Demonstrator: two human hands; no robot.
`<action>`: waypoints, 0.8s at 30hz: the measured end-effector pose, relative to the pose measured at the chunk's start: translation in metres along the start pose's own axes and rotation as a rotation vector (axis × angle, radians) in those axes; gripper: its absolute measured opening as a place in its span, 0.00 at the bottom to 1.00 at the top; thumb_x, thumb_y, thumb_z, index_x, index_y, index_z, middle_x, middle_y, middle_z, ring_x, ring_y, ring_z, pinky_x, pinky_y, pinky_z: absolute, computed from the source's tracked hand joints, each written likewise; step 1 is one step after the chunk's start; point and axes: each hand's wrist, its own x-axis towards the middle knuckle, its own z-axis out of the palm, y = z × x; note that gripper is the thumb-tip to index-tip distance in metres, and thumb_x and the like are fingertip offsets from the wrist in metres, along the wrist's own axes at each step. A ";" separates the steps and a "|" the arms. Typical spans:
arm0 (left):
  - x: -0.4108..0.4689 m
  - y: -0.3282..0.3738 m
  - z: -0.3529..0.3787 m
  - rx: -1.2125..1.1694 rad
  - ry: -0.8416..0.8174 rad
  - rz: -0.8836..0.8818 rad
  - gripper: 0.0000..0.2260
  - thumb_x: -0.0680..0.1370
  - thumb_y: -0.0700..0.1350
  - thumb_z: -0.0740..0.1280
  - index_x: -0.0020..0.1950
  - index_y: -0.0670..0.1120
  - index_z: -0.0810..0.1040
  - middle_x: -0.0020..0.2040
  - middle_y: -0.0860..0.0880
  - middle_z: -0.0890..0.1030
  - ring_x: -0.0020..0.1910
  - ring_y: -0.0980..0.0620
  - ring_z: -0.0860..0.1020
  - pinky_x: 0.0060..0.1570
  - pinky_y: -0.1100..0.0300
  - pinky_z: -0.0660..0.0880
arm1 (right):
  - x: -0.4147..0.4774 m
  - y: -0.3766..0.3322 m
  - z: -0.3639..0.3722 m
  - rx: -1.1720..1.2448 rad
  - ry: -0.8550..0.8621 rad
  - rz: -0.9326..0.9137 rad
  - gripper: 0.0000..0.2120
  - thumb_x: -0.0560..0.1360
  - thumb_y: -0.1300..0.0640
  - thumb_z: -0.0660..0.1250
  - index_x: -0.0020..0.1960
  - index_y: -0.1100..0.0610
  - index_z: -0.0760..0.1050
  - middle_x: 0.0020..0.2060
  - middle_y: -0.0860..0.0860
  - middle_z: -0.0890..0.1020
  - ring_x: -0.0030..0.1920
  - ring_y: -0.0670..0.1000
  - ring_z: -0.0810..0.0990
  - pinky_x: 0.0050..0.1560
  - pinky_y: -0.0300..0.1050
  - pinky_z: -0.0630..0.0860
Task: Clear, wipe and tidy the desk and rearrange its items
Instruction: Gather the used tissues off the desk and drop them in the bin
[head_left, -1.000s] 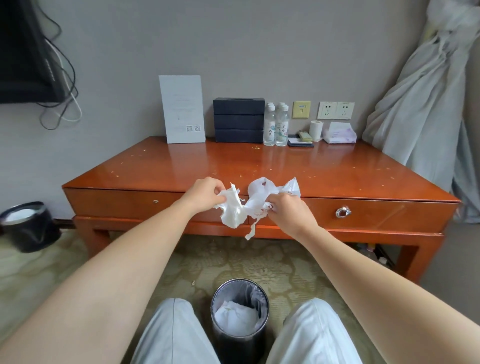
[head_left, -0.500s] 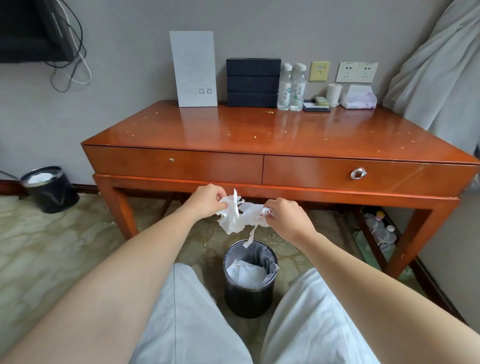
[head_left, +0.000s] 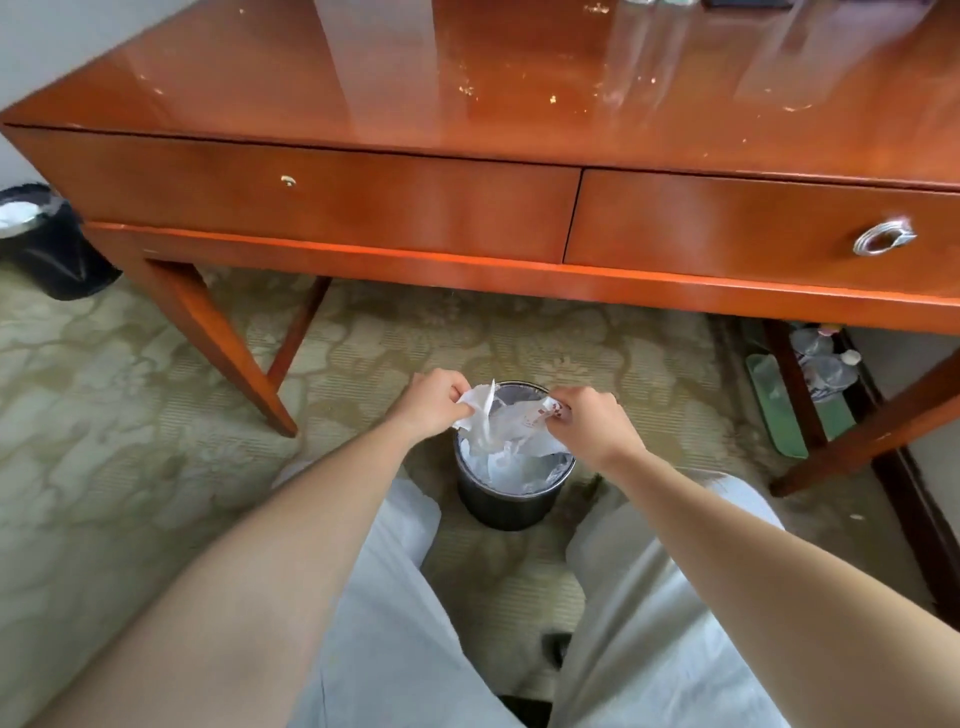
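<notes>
Both hands are dropping from drawer height, and the crumpled white paper (head_left: 511, 428), possibly a tissue, is now hanging right over the black bin (head_left: 511, 501) at lower centre of the frame. Left hand (head_left: 434, 402) and right hand (head_left: 587, 421) are each pinching an edge, fingers (head_left: 457, 389) curled tight on it. Doing this well is asking for both grips letting go together, low over the rim, so nothing is drifting onto the carpet (head_left: 130, 415)

Back of desk (head_left: 415, 208) beyond frame

Two hands (head_left: 434, 402) (head_left: 589, 422), two bins (head_left: 511, 501) (head_left: 57, 254), two drawers (head_left: 322, 205) (head_left: 753, 228), one desk (head_left: 363, 78).
</notes>
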 end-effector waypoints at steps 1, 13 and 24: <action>0.010 -0.007 0.010 -0.008 -0.024 -0.017 0.05 0.75 0.40 0.72 0.44 0.49 0.78 0.32 0.55 0.75 0.33 0.57 0.72 0.35 0.63 0.65 | 0.009 0.004 0.008 0.002 -0.026 0.018 0.17 0.74 0.62 0.61 0.31 0.49 0.60 0.28 0.50 0.70 0.37 0.59 0.73 0.35 0.47 0.65; 0.111 -0.065 0.119 -0.022 -0.205 -0.167 0.15 0.77 0.40 0.69 0.62 0.41 0.71 0.57 0.41 0.78 0.55 0.41 0.78 0.53 0.52 0.73 | 0.127 0.062 0.096 -0.032 -0.144 0.085 0.11 0.78 0.61 0.62 0.60 0.58 0.67 0.54 0.58 0.74 0.47 0.64 0.77 0.46 0.55 0.74; 0.118 -0.101 0.153 0.806 -0.593 0.203 0.20 0.85 0.51 0.52 0.71 0.43 0.69 0.72 0.46 0.70 0.80 0.48 0.48 0.76 0.42 0.38 | 0.149 0.102 0.168 -0.429 -0.877 -0.006 0.24 0.83 0.45 0.55 0.78 0.47 0.58 0.79 0.50 0.56 0.79 0.53 0.47 0.76 0.55 0.52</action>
